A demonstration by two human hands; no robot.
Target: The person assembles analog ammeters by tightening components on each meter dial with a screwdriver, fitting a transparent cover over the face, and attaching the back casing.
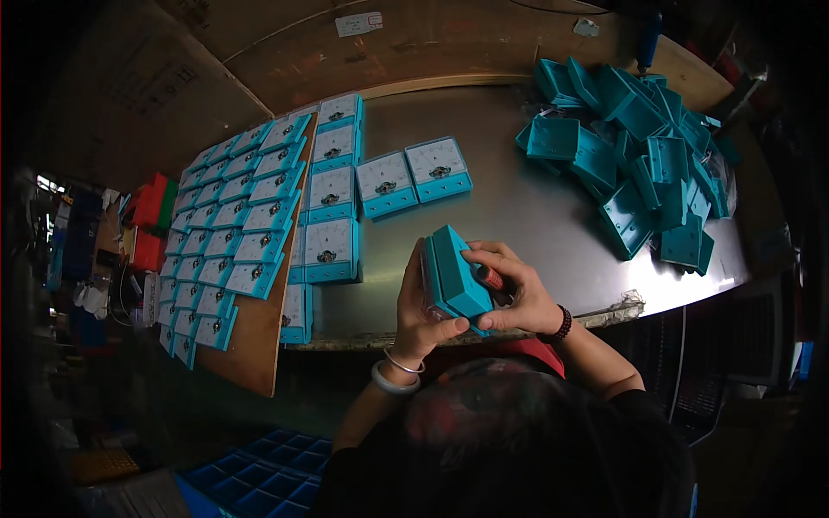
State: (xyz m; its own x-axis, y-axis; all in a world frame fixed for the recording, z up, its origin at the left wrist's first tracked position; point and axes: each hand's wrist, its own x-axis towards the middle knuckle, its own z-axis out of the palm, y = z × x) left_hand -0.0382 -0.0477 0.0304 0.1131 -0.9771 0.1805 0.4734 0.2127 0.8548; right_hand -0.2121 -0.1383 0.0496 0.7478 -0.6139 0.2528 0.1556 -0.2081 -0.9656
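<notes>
Both hands hold one teal panel meter (458, 274) tilted above the table's near edge, its back housing facing up and its clear front turned left. My left hand (418, 312) is closed around the left side, with the thumb along the lower edge. On the other side, my right hand (522, 293) grips the housing with its thumb low and fingertips on top. A short red cylinder (490, 277), like a tool handle, is tucked in the right hand; its other end is hidden. Two finished-looking meters (386, 183) lie on the table beyond the hands.
Several meters (332, 246) stand in a column on the metal table (484, 112). Left of them, a brown board (269, 332) carries many overlapping meters. A heap of teal housings (643, 147) lies at the right. A blue compartment crate (259, 479) sits below, at lower left.
</notes>
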